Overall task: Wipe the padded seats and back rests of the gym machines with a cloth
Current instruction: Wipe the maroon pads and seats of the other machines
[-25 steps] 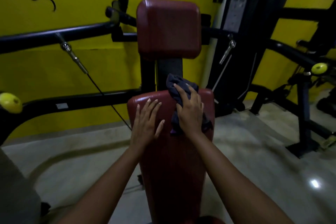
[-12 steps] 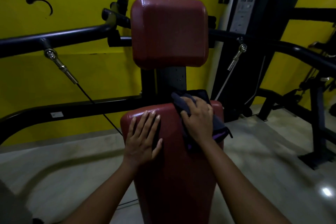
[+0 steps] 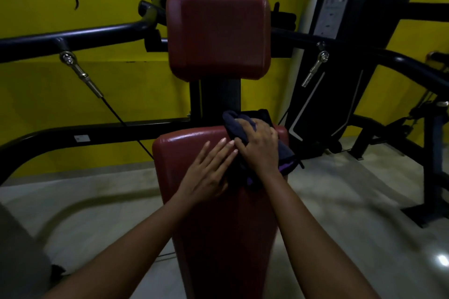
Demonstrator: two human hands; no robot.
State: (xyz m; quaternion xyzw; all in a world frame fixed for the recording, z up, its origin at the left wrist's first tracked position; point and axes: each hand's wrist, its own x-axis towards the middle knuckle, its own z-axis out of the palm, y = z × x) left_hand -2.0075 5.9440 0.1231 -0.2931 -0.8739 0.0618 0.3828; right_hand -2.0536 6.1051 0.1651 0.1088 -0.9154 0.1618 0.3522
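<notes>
Two-handed at the dark red padded back rest [image 3: 175, 165]: grips a bunched dark blue cloth [image 3: 234, 120] on its top right edge with right hand [image 3: 260, 150], apparently pressing; lays left hand [image 3: 209, 172] flat alongside.

Two red pads [image 3: 218, 31], at twelve and six o'clock; one cloth [image 3: 232, 120]; two hands [image 3: 209, 172]; seemingly two cable ends [image 3: 80, 73], at ten and two.

Lower centre: the long dark-red padded back rest [image 3: 218, 238] carries your flat left hand [image 3: 206, 175] and, at its upper right corner, the crumpled dark blue cloth [image 3: 233, 119] your right hand [image 3: 261, 150] grips.
</notes>
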